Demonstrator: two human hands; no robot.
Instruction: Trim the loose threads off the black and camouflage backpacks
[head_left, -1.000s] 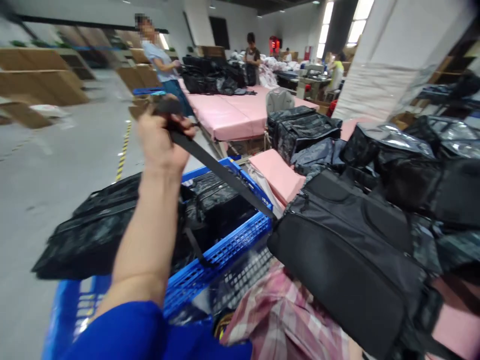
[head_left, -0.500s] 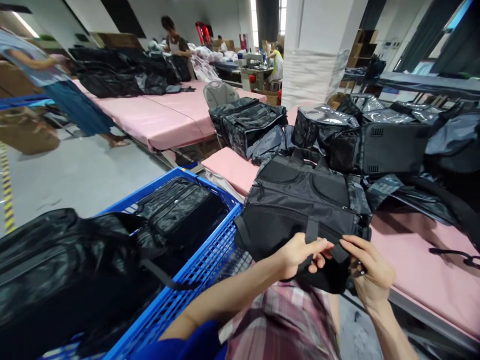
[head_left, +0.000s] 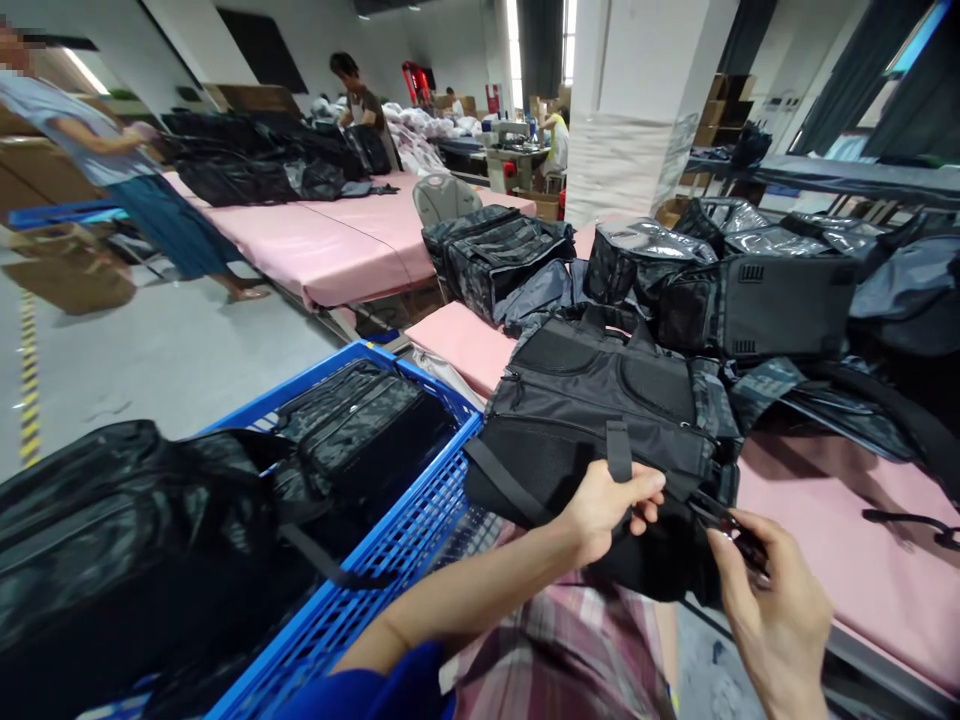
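A black backpack [head_left: 600, 375] lies back panel up in front of me, its near end over my lap. My left hand [head_left: 611, 510] is closed, pinching a short black webbing strap [head_left: 619, 450] near the bag's lower edge. In my right hand [head_left: 780, 590], fingers closed, is a dark pair of thread snips [head_left: 712, 515]. Their blades point left, towards the strap area, a little apart from my left fingers. Another webbing strap [head_left: 510, 480] runs slantwise over the bag's left corner. The fingers partly cover the snips' handles.
At my left stands a blue plastic crate [head_left: 420, 530] with dark camouflage bags in it. More camouflage bags [head_left: 510, 250] are heaped behind the backpack on the pink-covered table [head_left: 840, 500]. Other people work farther back; one person [head_left: 142, 180] stands at far left.
My right hand has moved right and down, away from the strap end it was pinching; the snips' blades now show. My left hand stays almost in place.
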